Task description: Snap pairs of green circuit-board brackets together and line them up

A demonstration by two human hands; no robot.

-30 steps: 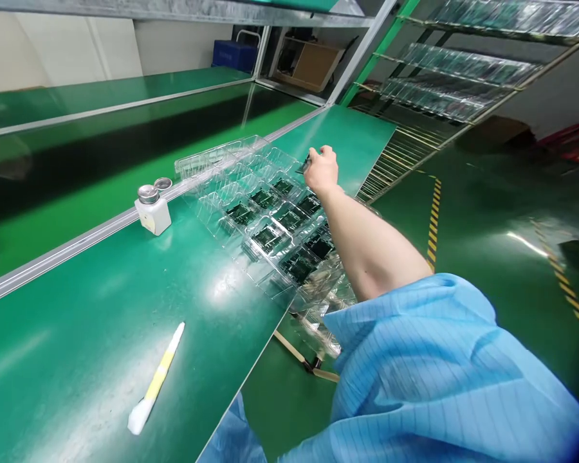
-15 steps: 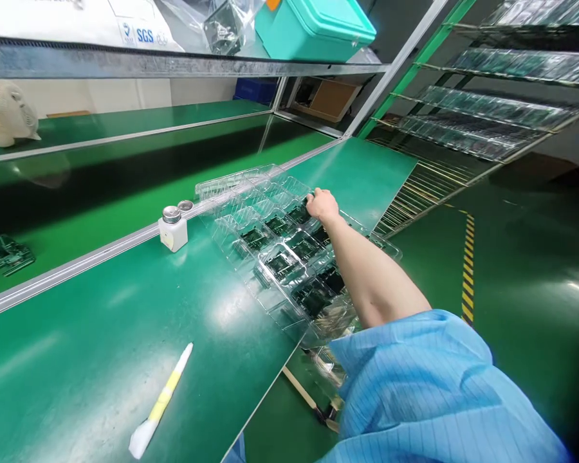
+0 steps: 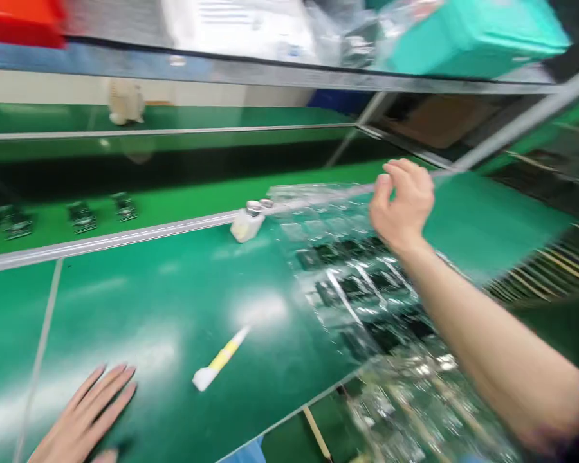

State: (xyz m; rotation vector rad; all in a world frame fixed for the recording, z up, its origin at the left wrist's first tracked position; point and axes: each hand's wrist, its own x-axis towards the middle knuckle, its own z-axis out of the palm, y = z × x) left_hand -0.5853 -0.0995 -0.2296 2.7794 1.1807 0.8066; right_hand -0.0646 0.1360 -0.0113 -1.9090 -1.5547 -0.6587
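My right hand (image 3: 403,202) is raised above the far right part of a clear plastic tray (image 3: 313,302). Its thumb stands apart from the curled fingers, and nothing shows between them. Dark green circuit boards (image 3: 354,286) sit in the tray's compartments. At the lower left, my left hand (image 3: 89,415) is over the green table (image 3: 159,360), fingers spread and holding nothing. A white stick with a yellow band (image 3: 224,354) lies between the hands. Behind it stands a white dispenser bottle (image 3: 247,224) with a metal top.
Several circuit boards (image 3: 81,217) lie on the bench strip behind the metal rail (image 3: 125,238). A teal box (image 3: 482,38) and white bags (image 3: 241,29) rest on the overhead shelf. More clear trays (image 3: 415,405) are below the table edge. A rack (image 3: 545,273) stands at the right.
The view has swung left. My right hand has lifted off the tray, away from the board it was touching. My left hand has come into view at the lower left.
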